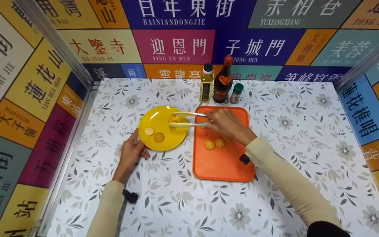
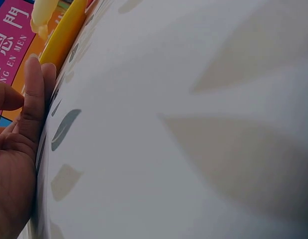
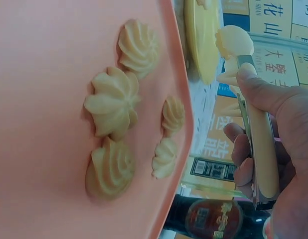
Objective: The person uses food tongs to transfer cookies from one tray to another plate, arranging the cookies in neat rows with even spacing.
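Note:
My right hand (image 1: 224,123) grips a pair of metal tongs (image 1: 191,124) with pale tips, reaching leftward over the yellow plate (image 1: 166,144). Between the tong tips is a small golden cookie (image 1: 173,119); whether it touches the plate I cannot tell. Two flat round cookies, one pale (image 1: 149,131) and one browner (image 1: 159,137), lie on the plate. My left hand (image 1: 131,153) rests on the table at the plate's lower left, its extended fingers (image 2: 33,87) touching the rim. Several swirled piped cookies (image 3: 113,102) sit on the orange tray (image 1: 222,168), partly hidden by my right arm in the head view.
Behind the tray stand an oil bottle (image 1: 206,86), a dark sauce bottle (image 1: 222,84) with a red cap, and a small green-capped jar (image 1: 236,93). A floral cloth (image 1: 183,204) covers the table. Sign-printed panels (image 1: 173,46) rise at the back and sides.

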`<state>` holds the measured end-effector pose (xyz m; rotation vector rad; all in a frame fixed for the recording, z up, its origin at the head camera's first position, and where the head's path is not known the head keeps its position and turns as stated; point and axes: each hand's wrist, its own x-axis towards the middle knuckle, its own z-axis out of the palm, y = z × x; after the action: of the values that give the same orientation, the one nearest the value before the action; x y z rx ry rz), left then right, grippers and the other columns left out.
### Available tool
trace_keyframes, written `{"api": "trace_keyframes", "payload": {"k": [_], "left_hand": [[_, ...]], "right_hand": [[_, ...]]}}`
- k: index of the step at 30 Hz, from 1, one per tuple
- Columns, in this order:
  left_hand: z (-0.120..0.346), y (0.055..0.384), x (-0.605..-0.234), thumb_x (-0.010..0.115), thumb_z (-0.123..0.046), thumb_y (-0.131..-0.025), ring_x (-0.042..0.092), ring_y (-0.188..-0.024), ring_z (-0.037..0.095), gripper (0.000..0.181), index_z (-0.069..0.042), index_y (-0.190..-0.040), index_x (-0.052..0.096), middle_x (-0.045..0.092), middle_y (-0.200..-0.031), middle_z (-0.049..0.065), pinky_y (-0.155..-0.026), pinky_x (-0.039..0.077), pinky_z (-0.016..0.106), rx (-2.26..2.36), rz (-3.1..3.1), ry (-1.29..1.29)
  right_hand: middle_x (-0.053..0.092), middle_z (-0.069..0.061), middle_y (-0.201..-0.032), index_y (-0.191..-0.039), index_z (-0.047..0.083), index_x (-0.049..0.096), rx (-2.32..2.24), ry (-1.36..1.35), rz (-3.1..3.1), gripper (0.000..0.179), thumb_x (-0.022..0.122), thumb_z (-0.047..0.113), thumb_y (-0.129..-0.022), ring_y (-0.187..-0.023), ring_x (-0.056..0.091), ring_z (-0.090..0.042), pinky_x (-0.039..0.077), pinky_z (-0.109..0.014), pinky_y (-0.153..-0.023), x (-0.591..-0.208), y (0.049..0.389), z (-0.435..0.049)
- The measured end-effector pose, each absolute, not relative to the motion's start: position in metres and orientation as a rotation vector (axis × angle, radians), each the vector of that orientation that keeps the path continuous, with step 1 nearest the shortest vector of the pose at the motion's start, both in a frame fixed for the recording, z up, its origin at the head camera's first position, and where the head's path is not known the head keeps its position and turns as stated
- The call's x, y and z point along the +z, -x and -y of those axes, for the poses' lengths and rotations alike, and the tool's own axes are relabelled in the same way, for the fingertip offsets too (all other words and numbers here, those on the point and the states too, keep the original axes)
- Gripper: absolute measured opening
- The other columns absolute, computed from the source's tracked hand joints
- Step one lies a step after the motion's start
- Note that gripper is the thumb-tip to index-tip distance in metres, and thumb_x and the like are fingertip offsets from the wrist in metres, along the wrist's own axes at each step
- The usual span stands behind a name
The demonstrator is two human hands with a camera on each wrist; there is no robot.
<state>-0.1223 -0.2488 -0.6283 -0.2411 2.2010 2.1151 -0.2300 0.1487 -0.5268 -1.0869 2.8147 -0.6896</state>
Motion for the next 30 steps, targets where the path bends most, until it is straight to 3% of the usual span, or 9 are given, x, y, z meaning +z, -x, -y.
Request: {"api": "trace_keyframes", "payload": {"k": [12, 21, 30], "left_hand": [[0.251, 0.122, -0.629, 0.057, -0.001, -0.108, 0.072, -0.058, 0.028, 0.074, -0.010, -0.175, 0.028, 0.071, -0.083, 0.028, -0.058, 0.067, 0.036, 2.113, -2.203, 0.255], [0.250, 0.124, -0.630, 0.057, -0.004, -0.109, 0.072, -0.059, 0.027, 0.074, -0.013, -0.176, 0.028, 0.071, -0.084, 0.027, -0.058, 0.066, 0.036, 2.088, -2.207, 0.270], [0.250, 0.124, -0.629, 0.057, -0.006, -0.110, 0.072, -0.062, 0.029, 0.073, -0.017, -0.176, 0.029, 0.071, -0.090, 0.030, -0.061, 0.067, 0.037, 2.070, -2.194, 0.283]], "right_hand": [[0.072, -0.003, -0.086, -0.113, 0.006, 0.082, -0.725, 1.090, -2.766, 0.033, 0.076, 0.038, -0.106, -0.064, 0.061, -0.018, 0.054, -0.033, -0.062, -0.530, 0.236, -0.130], [0.076, -0.011, -0.099, -0.116, 0.001, 0.081, -0.713, 1.216, -2.766, 0.041, 0.081, 0.039, -0.101, -0.078, 0.071, -0.026, 0.063, -0.039, -0.074, -0.534, 0.242, -0.114], [0.069, -0.007, -0.085, -0.114, 0.003, 0.080, -0.669, 1.231, -2.765, 0.039, 0.079, 0.040, -0.103, -0.070, 0.066, -0.024, 0.056, -0.037, -0.066, -0.537, 0.248, -0.104]]}}
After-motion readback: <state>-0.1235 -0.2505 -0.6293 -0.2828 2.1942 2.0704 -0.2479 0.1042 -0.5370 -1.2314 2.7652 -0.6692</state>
